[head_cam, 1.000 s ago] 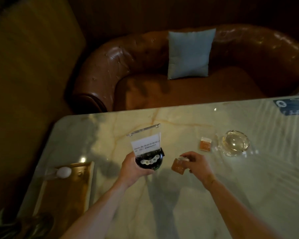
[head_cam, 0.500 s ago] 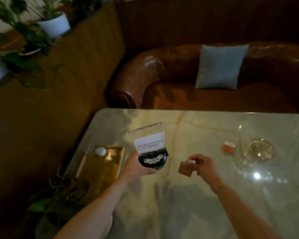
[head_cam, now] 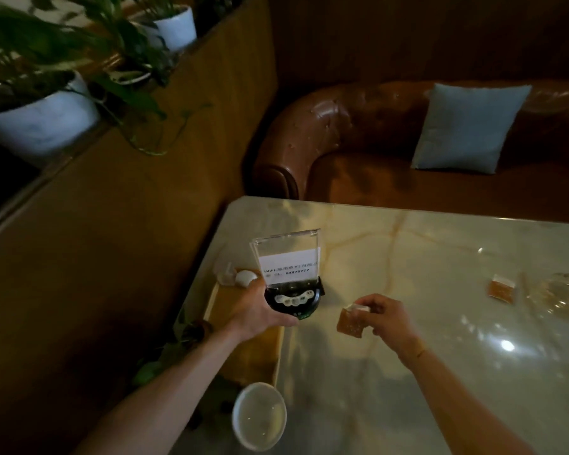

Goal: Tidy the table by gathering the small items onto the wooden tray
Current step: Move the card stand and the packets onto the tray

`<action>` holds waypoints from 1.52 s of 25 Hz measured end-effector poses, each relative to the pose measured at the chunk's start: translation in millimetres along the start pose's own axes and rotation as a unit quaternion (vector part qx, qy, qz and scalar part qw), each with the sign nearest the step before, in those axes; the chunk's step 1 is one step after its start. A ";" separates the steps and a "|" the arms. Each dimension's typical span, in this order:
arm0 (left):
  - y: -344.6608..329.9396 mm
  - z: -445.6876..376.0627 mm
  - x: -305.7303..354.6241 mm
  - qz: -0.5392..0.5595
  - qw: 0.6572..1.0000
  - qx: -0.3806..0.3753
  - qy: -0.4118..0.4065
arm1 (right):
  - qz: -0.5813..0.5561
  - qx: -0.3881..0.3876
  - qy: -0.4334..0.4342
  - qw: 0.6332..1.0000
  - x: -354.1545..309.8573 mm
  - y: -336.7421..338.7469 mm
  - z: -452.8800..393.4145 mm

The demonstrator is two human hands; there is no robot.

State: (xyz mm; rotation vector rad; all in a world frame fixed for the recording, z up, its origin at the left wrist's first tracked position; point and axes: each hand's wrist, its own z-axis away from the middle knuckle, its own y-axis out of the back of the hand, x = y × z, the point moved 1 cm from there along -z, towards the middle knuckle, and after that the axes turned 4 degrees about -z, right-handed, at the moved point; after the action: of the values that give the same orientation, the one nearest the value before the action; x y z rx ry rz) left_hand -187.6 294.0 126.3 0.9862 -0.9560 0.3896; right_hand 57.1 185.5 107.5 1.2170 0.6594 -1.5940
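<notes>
Now our left hand (head_cam: 260,315) grips sign holder (head_cam: 289,274) w/ tray (head_cam: 243,349) at 7 o'clock; right hand (head_cam: 386,318) pinches brown packet (head_cam: 350,325).

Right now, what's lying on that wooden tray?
A small white oval thing sits at the wooden tray's far end. The left hand and its sign stand cover the middle.

Both my forearms bare to frame edge, no sleeves visible. Left hand (head_cam: 258,311): no ring, no watch, nothing on wrist. Right hand (head_cam: 390,318): thin gold-coloured band (head_cam: 419,352) round wrist, just behind the grip. No gloves either side. Nails too dim to tell.
</notes>
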 end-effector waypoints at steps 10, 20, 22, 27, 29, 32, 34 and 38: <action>102.5 -16.1 -70.0 -0.022 0.998 -0.064 0.010 | 0.061 -0.016 -0.011 0.998 -5.1 -112.6 -12.8; 151.5 -32.5 -130.2 -0.005 0.998 -0.044 0.038 | 0.108 -0.016 -0.042 0.993 12.1 -163.2 -34.0; 149.7 -31.0 -146.5 -0.012 0.998 -0.035 0.051 | 0.123 -0.028 -0.043 0.991 21.0 -172.1 -41.2; 147.0 -33.8 -180.2 -0.023 0.994 -0.063 0.089 | 0.132 -0.045 -0.037 0.990 37.9 -190.3 -55.2; 142.6 -35.6 -185.2 -0.033 0.992 -0.071 0.094 | 0.121 -0.050 -0.056 0.990 42.4 -197.6 -61.9; 130.9 -37.6 -191.5 -0.054 0.993 -0.071 0.073 | 0.107 -0.046 -0.067 0.991 48.3 -204.6 -70.9; 123.8 -37.7 -196.3 -0.068 0.993 -0.069 0.070 | 0.104 -0.048 -0.069 0.991 50.3 -207.8 -77.8; 114.8 -47.1 -206.5 -0.119 0.989 -0.070 0.051 | 0.224 -0.045 -0.054 0.972 53.6 -212.8 -94.3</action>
State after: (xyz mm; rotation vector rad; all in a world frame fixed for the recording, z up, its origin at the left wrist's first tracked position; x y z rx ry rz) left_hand -354.4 420.2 6.8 0.9309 -0.7536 0.1692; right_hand -102.4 323.6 -4.4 1.1094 0.3500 -1.2278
